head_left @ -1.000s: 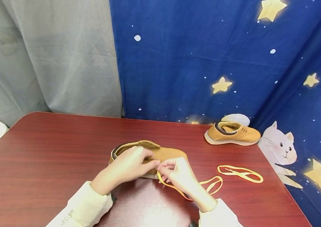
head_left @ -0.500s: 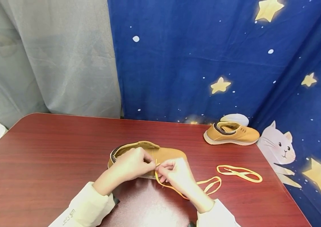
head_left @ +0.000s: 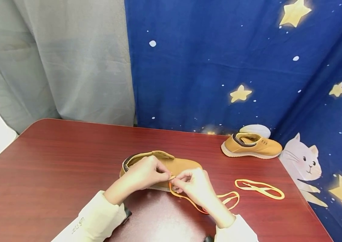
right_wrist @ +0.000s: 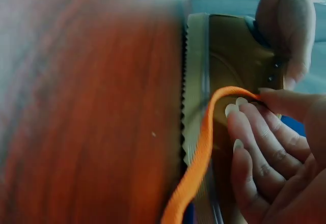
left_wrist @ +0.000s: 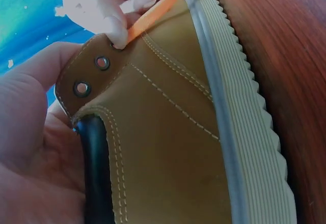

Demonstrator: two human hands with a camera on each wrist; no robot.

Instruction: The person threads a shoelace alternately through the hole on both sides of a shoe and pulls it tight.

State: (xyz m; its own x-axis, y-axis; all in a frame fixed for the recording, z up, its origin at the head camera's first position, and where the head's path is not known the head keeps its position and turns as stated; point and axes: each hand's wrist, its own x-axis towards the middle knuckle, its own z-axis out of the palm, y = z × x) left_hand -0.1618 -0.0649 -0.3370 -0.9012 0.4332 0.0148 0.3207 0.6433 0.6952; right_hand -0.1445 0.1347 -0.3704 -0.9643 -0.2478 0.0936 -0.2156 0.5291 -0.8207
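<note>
Currently the right hand [head_left: 193, 185], its grip closed, pinches the orange lace [right_wrist: 201, 155] at the eyelet flap [left_wrist: 92, 75]; the left hand [head_left: 145, 171], grip likewise closed, holds that flap of the tan shoe [head_left: 186, 164], below on the surface [head_left: 68, 161].

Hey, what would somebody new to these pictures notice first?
Probably the blue curtain behind the table, with its yellow stars and, at right, a white cat. Next, the orange lace that the right hand pinches at the tan shoe, low in the middle of the head view. A matching shoe stands by the table's far right corner.
</note>
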